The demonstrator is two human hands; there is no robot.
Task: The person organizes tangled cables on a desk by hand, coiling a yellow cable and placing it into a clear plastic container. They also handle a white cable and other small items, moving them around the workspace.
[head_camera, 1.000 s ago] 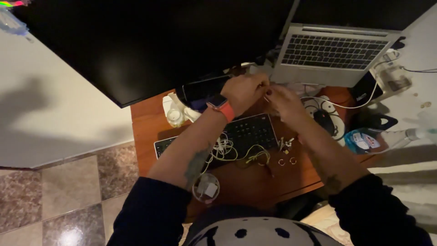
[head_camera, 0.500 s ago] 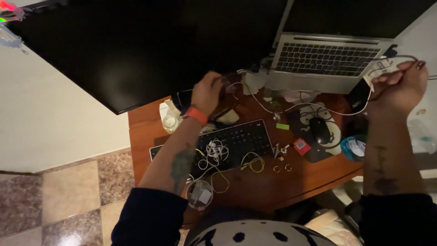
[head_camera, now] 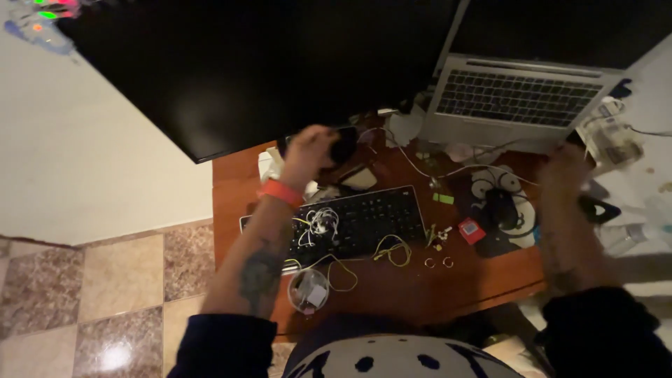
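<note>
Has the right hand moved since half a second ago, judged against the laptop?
Yes. The right hand has dropped from beside the right end of the laptop toward the person, and now hangs blurred below its right front corner, near the mouse.

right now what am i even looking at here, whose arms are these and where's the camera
The camera sits on a person's head and looks down, so both arms are that person's own. The left hand, with an orange wrist band, holds a dark object near the big black monitor; what it is I cannot tell. The right hand is blurred, so its grip is unclear. On the reddish wooden desk lie a black keyboard, tangled white and yellow cables, a black mouse and an open silver laptop.
</note>
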